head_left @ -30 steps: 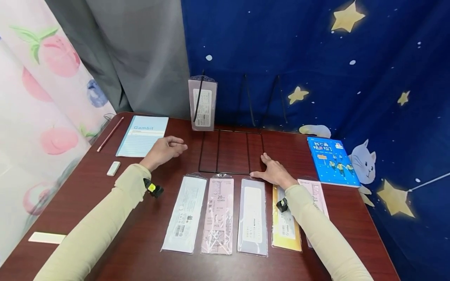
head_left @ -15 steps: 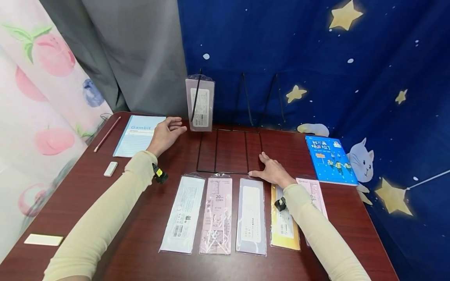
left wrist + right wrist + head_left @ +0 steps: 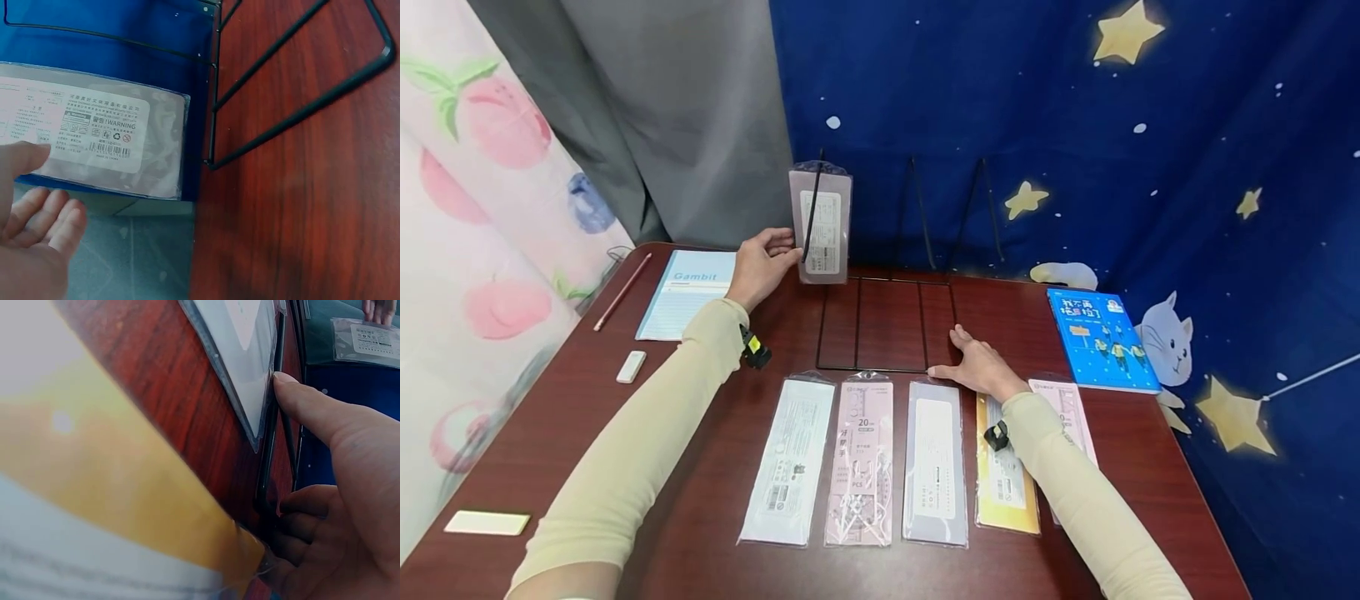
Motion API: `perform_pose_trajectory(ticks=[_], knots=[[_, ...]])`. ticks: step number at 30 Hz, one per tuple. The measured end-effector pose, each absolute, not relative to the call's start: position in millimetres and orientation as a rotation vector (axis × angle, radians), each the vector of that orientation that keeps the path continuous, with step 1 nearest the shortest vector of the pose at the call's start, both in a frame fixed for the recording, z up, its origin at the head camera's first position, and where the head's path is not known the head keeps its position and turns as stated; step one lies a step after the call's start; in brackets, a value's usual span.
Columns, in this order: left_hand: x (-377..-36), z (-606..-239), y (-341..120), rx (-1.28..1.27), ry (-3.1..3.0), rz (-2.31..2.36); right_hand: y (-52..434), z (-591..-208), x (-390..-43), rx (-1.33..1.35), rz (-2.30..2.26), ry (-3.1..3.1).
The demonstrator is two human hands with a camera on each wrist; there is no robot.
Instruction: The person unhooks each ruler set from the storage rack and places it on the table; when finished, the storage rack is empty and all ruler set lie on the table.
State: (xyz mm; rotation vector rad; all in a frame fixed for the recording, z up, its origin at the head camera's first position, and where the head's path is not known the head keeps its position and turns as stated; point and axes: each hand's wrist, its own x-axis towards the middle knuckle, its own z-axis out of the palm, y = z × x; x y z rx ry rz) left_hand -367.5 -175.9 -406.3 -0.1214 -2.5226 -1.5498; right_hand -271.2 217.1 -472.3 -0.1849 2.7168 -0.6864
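A black wire rack (image 3: pixel 871 369) stands at the back of the red-brown table (image 3: pixel 700 467), and a greyish packet (image 3: pixel 820 223) stands upright in its left slot. My left hand (image 3: pixel 784 250) reaches to that packet's left edge. In the left wrist view the thumb (image 3: pixel 24 157) touches the packet (image 3: pixel 119 134) by its label, with the other fingers relaxed below. My right hand (image 3: pixel 953 354) lies flat on the rack's front right corner. In the right wrist view its thumb (image 3: pixel 306 403) rests along the wire (image 3: pixel 267 464). Several flat packets (image 3: pixel 861 462) lie in a row near me.
A light blue notebook (image 3: pixel 688 290), a pencil (image 3: pixel 621 292) and a white eraser (image 3: pixel 631 367) lie at the left. A blue book (image 3: pixel 1101 337) lies at the right, a white strip (image 3: pixel 486 523) at the near left. Curtains hang close behind the table.
My left hand has moved forward from the middle of the table to the upright packet in the rack. The right hand has stayed on the rack's corner.
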Motion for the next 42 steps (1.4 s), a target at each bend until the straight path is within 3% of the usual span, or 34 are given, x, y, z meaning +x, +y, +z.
perform_pose_trajectory(ticks=[14, 42], knots=[[-376.8, -405.3, -162.4, -0.196, -2.357, -1.565, 217.6, -473.3, -270.3, -0.194, -0.692, 2.717], [-340.4, -422.5, -173.1, -0.252, -2.223, -1.802, 216.8, -473.9, -271.8, -0.183, -0.656, 2.729]])
